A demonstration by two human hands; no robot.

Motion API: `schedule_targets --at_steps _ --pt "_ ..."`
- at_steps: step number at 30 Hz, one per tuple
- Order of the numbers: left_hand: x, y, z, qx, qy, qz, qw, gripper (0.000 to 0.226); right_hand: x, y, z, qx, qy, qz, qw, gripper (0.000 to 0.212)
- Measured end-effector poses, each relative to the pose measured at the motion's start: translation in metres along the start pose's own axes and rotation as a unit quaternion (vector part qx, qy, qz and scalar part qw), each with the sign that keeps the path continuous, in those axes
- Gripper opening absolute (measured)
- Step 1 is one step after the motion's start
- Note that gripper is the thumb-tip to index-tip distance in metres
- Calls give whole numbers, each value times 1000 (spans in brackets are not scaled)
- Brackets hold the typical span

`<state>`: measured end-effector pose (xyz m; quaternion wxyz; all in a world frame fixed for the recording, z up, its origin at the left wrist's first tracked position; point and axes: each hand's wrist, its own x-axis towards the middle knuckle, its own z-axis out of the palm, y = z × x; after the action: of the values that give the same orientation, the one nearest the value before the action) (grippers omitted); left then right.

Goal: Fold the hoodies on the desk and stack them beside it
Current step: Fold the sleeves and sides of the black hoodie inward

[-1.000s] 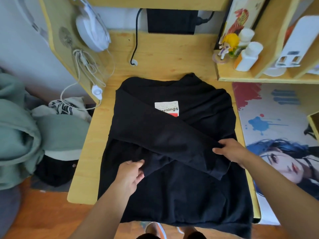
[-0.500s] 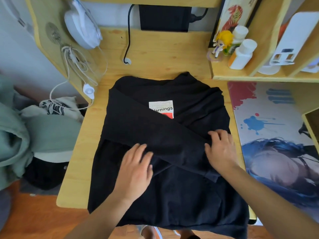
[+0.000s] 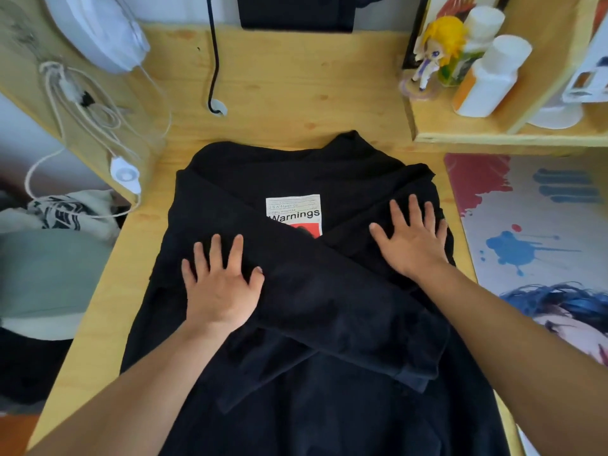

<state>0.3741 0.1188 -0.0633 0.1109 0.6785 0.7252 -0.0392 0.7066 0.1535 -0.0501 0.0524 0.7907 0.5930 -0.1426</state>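
A black hoodie (image 3: 329, 390) lies flat on the wooden desk (image 3: 279, 93), its hem hanging over the near edge. Both sleeves are folded across the chest in an X, partly covering a white "Warnings" patch (image 3: 292, 209). My left hand (image 3: 220, 284) presses flat with spread fingers on the left sleeve. My right hand (image 3: 411, 238) lies flat on the right sleeve near the shoulder. Neither hand grips the cloth.
A pile of green and white garments (image 3: 49, 264) sits beside the desk on the left. A shelf unit (image 3: 493, 136) at the right holds white bottles (image 3: 487, 80) and a figurine (image 3: 434, 51). A printed mat (image 3: 533, 232) covers the desk's right side. White cables (image 3: 82, 120) hang left.
Both hands slid away from me up the crossed sleeves, from the cuffs near the middle to flat positions higher on the chest. The view moved closer to the desk.
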Motion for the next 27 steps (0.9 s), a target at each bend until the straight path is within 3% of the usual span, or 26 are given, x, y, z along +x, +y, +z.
schedule_targets --at_steps 3,5,8,15,17,20,23,27 --pt "27 26 -21 -37 114 37 992 64 14 -14 -10 5 84 -30 996 73" --pt "55 28 -25 -27 92 40 995 64 26 -8 -7 -7 69 -27 997 74" --pt "79 6 -11 -28 13 -21 999 68 36 12 3 -13 21 22 999 76" --pt "10 -7 -3 21 6 26 999 68 -46 29 16 -4 -14 100 995 72" --pt "14 -2 -17 34 37 47 998 64 -46 26 1 10 12 116 993 66" --pt "57 17 -36 29 98 137 985 60 -7 -21 -26 47 85 10 995 61" --pt "112 37 -41 40 20 174 984 62 36 -70 -24 47 1 -112 993 64" --pt "161 34 -38 -12 -68 118 991 57 76 -49 -12 24 -43 -44 998 65"
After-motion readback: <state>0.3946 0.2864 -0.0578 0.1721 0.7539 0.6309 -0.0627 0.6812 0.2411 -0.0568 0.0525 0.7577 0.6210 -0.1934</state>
